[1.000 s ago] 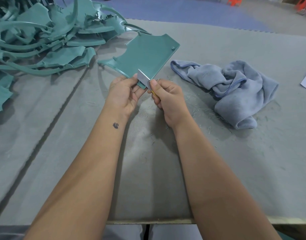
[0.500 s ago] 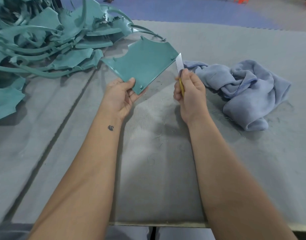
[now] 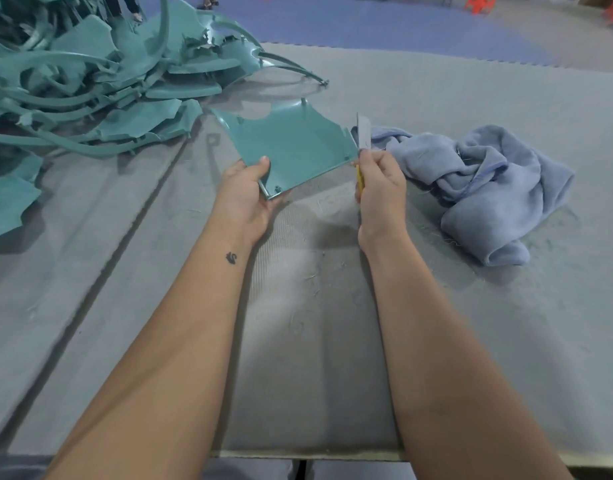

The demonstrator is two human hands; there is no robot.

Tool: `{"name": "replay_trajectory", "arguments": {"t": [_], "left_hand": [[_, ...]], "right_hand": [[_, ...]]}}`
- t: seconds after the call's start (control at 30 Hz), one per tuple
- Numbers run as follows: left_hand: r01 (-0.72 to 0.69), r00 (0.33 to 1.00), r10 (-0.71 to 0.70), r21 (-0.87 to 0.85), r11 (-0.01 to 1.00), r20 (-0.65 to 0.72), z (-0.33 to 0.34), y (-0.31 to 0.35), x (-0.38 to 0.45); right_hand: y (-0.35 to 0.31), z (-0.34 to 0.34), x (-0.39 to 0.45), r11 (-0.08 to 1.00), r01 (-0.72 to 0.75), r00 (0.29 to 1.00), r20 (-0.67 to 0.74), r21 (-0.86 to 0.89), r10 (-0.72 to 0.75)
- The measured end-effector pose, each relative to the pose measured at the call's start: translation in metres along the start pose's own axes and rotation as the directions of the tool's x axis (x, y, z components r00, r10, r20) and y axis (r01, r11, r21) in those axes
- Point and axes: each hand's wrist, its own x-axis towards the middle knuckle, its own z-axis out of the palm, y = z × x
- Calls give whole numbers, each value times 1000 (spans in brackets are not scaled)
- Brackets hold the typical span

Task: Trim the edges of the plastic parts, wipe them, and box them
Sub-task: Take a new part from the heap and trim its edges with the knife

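Teal plastic part (image 3: pixel 291 143) pinched in my left hand (image 3: pixel 246 195); right hand (image 3: pixel 381 188) grips utility knife (image 3: pixel 362 133) touching its edge beside the blue cloth (image 3: pixel 478 181).

Just one head-worn wide-angle view here, aimed forward and down from close above the table (image 3: pixel 506 341), with both forearms seen reaching away from the lens and floor (image 3: pixel 333 19) glimpsed beyond the far edge.

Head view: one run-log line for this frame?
phase: trimming | left hand: holds teal plastic part | right hand: grips utility knife, blade at part's right edge | cloth: on table, untouched
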Motion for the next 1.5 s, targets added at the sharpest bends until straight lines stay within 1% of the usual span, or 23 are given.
{"name": "replay_trajectory", "arguments": {"t": [0.13, 0.23, 0.33, 0.4, 0.5, 0.53, 0.57, 0.63, 0.67, 0.7, 0.73, 0.8, 0.87, 0.93, 0.97, 1.0, 1.07, 1.13, 1.3, 1.37, 1.4, 1.47, 1.5], "left_hand": [[7, 1000, -7, -45, 999, 12, 0, 0, 1], [21, 1000, -19, -87, 996, 17, -3, 2, 2], [26, 1000, -25, -124, 992, 6, -7, 3, 4], [27, 1000, -27, -132, 991, 2, -8, 2, 5], [17, 1000, -16, -124, 992, 13, -7, -1, 4], [12, 1000, -11, -131, 991, 14, -6, -1, 4], [8, 1000, -7, -144, 990, 10, -6, -2, 5], [6, 1000, -5, -173, 985, 3, -6, -1, 6], [6, 1000, -6, -189, 982, 5, -6, 0, 6], [7, 1000, -5, -203, 979, 10, -7, 0, 7], [5, 1000, -2, -213, 977, 14, -8, 0, 7], [1, 1000, 2, -218, 976, 15, -8, 0, 7], [-8, 1000, 11, -226, 974, 12, -8, -1, 7], [-19, 1000, 22, -226, 974, 9, -6, -2, 7], [-21, 1000, 23, -225, 974, 4, -6, -3, 7], [-21, 1000, 22, -230, 973, 1, -5, -3, 7], [-18, 1000, 19, -246, 969, 2, -6, -4, 8], [-15, 1000, 16, -254, 967, 2, -6, -3, 8], [-27, 1000, 25, -221, 975, -15, -10, -1, 8], [-29, 1000, 26, -217, 976, -18, -10, 0, 8], [-29, 1000, 26, -223, 974, -16, -9, -1, 7], [-25, 1000, 23, -240, 971, -8, -7, -2, 6], [-23, 1000, 22, -253, 967, -6, -6, -1, 6]], "right_hand": [[0, -2, 0, 999, 35, 996, 82, -16, -33], [2, -2, -1, 998, 45, 995, 94, -36, -42], [5, -1, 1, 992, 67, 992, 116, -105, -55], [8, 0, 1, 977, 115, 978, 195, -179, -79], [13, 3, -4, 911, 221, 927, 366, -347, -86], [13, 4, -4, 905, 229, 922, 378, -359, -83], [12, 4, -5, 920, 207, 934, 347, -333, -85], [9, 2, -3, 965, 139, 978, 184, -224, -98], [8, 1, -2, 978, 120, 989, 104, -172, -103], [7, -1, 0, 983, 113, 993, 55, -142, -106], [7, -2, 0, 985, 112, 993, 41, -135, -107], [9, 0, -1, 975, 123, 990, 87, -187, -109], [12, 2, -3, 942, 160, 975, 194, -296, -105], [14, 5, -5, 887, 199, 954, 290, -417, -78], [14, 6, -5, 880, 197, 953, 294, -432, -69], [12, 6, -5, 895, 177, 962, 266, -409, -69], [11, 4, -4, 938, 137, 983, 162, -320, -88], [9, 2, -4, 947, 130, 988, 117, -292, -100], [11, 1, -3, 946, 111, 985, 163, -304, -63], [11, 1, -2, 941, 131, 978, 198, -312, -70], [12, 1, -1, 921, 155, 969, 237, -356, -71], [13, 4, -4, 838, 218, 941, 336, -500, -45], [13, 5, -6, 828, 226, 934, 355, -514, -34]]}}
